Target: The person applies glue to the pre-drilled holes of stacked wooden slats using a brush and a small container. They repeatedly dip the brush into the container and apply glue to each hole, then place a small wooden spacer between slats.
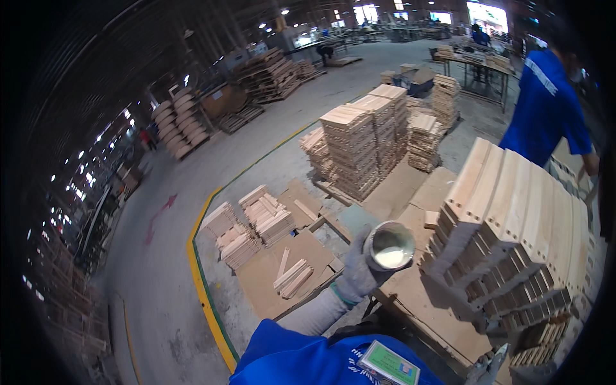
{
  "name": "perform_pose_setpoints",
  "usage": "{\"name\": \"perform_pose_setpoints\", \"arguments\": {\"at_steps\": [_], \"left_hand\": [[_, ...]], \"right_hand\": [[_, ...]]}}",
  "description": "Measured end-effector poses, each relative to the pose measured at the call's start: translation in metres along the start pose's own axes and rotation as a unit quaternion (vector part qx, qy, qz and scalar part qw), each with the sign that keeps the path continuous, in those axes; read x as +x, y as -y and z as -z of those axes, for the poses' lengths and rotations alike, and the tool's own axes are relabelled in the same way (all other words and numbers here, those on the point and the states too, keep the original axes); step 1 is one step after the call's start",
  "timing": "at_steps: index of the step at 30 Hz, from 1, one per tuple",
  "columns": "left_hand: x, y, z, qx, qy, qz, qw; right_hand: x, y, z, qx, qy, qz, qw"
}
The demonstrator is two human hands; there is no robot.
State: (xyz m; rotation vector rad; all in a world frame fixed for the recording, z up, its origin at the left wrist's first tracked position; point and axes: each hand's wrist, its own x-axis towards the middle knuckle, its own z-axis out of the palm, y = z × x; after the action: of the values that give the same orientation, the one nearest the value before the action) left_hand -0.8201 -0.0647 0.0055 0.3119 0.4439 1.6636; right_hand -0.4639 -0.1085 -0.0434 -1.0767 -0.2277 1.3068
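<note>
My left hand [357, 272], in a grey knit glove, is closed round a small round cup [399, 240]. Some creamy white liquid [391, 258] lies in the cup, whose mouth tips toward me. To the right of the cup rises a big stack of pale wooden pieces [507, 186] with holes in their ends. Low at the right, my right hand [491, 367] shows only in part, gloved in grey, below that stack. Its fingers are too blurred and cut off to make out.
Tall stacks of wooden slats [359, 138] stand ahead on cardboard. Lower piles [264, 215] and loose slats [294, 277] lie left of my arm. A co-worker in a blue shirt [545, 102] stands beyond the big stack. A yellow floor line [204, 298] runs along the left.
</note>
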Motion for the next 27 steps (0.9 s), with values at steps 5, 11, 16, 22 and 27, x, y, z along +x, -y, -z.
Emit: {"name": "perform_pose_setpoints", "arguments": {"at_steps": [5,11,16,22,27], "left_hand": [[0.015,-0.033,0.014,-0.017,-0.002,-0.017,1.0],[0.028,-0.072,0.052,-0.048,0.003,-0.036,0.998],[0.045,-0.095,0.056,-0.029,0.007,-0.042,0.999],[0.082,-0.106,0.063,-0.021,0.028,-0.019,0.999],[0.098,-0.117,0.064,0.11,0.038,-0.081,0.99]], "right_hand": [[-0.017,0.002,-0.089,-0.045,-0.009,0.111,0.993],[0.057,-0.02,-0.069,-0.369,-0.001,0.586,0.721],[0.039,-0.012,-0.144,-0.237,0.02,0.473,0.848],[0.0,0.012,-0.236,-0.495,-0.006,0.549,0.674],[-0.004,0.032,-0.284,-0.477,0.147,0.352,0.792]]}}
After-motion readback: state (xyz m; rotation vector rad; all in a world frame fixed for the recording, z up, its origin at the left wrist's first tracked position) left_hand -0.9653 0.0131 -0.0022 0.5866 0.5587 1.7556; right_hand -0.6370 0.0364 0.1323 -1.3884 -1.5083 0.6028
